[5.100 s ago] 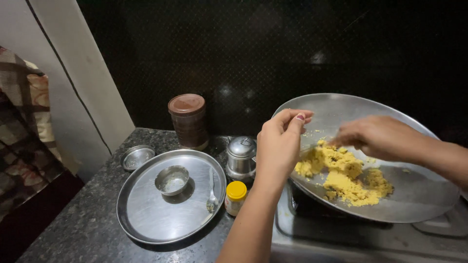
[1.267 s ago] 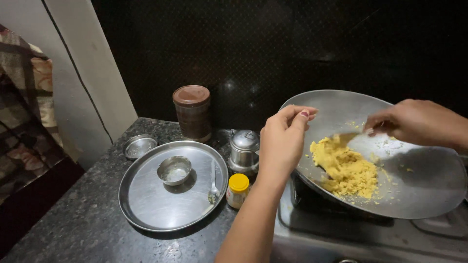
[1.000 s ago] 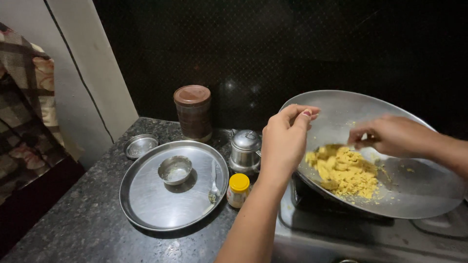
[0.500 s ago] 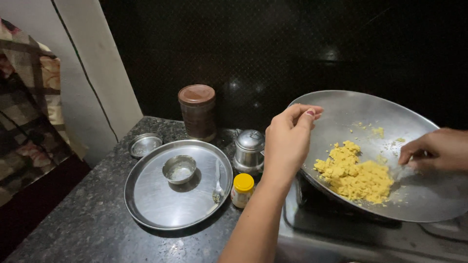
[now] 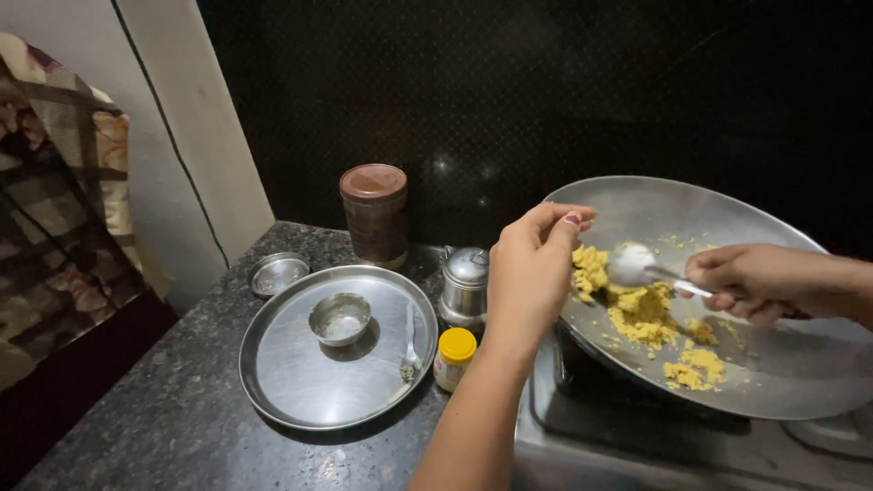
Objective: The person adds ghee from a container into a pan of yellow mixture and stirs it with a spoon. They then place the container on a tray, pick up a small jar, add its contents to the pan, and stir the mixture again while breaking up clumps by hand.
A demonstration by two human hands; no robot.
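Stirring yellow crumbly food (image 5: 647, 314) in a wide steel pan (image 5: 773, 364), a person works at a dark kitchen counter, seen from above. The food sits in the left half of the pan, in loose clumps, with small bits scattered toward the centre. The right hand (image 5: 759, 282) is closed around the handle of a steel spoon (image 5: 637, 265), whose bowl rests on top of the food. The left hand (image 5: 532, 268) pinches the pan's left rim, fingers curled and thumb on top, just beside the food. The pan sits tilted on a stove (image 5: 582, 436) at the lower right.

Left of the stove, on the speckled stone counter (image 5: 155, 427), stands a small bottle (image 5: 454, 357) with a yellow cap, and just behind it a small lidded steel pot (image 5: 466, 286). Further left lies a round steel plate (image 5: 300, 391), holding a little steel bowl (image 5: 339, 318) and a second spoon (image 5: 408, 345) near its right edge. Behind the plate stands a brown jar (image 5: 374, 214) with its lid on. A small steel lid (image 5: 278, 273) lies near the counter's back left corner, beside a pale wall.
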